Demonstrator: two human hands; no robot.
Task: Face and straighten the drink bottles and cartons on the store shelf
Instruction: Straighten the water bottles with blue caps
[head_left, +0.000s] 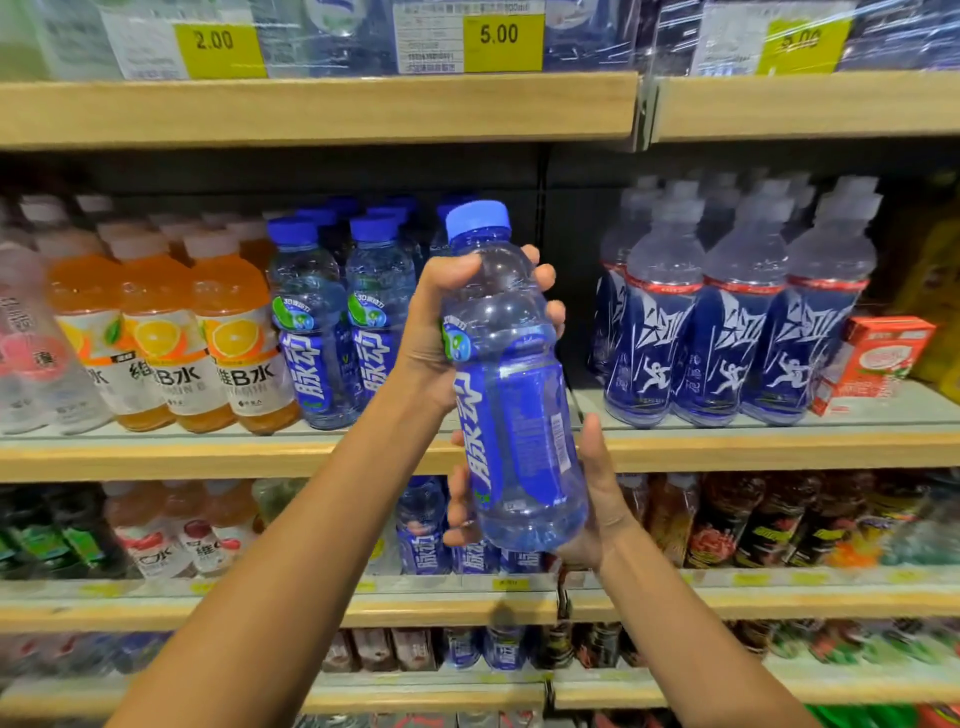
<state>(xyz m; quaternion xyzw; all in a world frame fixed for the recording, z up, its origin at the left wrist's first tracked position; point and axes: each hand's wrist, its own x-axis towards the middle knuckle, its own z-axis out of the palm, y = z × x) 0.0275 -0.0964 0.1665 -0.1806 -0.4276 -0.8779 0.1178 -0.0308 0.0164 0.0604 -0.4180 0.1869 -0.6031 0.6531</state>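
Bottle: we hold a clear plastic drink bottle with blue cap and blue label in the air in front of the wood-edged middle shelf, its cap leaning slightly left.
Left hand: our left hand is wrapped round its upper part.
Right hand: our right hand is curled round its base.
Neighbours: matching blue-capped bottles stand on the shelf just to the left.
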